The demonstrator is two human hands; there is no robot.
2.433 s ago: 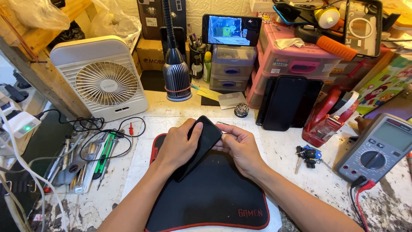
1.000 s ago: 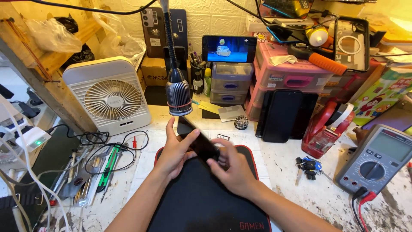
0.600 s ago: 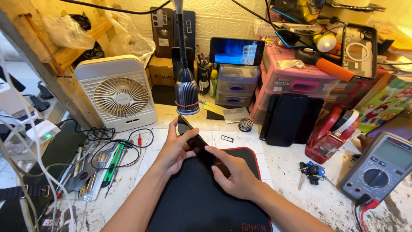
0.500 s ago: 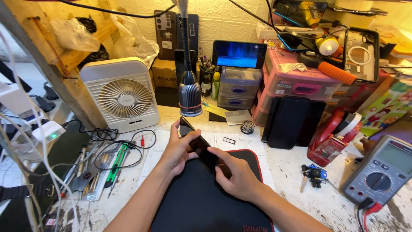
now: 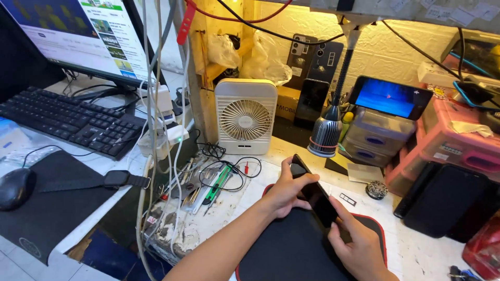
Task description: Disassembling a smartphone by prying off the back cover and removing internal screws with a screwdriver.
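A black smartphone (image 5: 315,193) with a dark screen is held tilted above a black work mat with a red edge (image 5: 291,250). My left hand (image 5: 287,190) grips the phone's upper end and left side. My right hand (image 5: 355,244) holds the lower end, thumb resting on the screen. Both forearms reach in from the bottom of the view.
A white desk fan (image 5: 246,117) and a gooseneck lamp (image 5: 326,136) stand behind the mat. Hand tools and cables (image 5: 208,179) lie to the left. Farther left are a keyboard (image 5: 73,122), a mouse (image 5: 15,187) and a monitor (image 5: 78,31). Pink storage boxes (image 5: 458,145) and black phones (image 5: 442,200) sit right.
The view has swung left, bringing the keyboard, mouse and monitor into sight. Both hands still hold the phone over the mat, now at the lower right.
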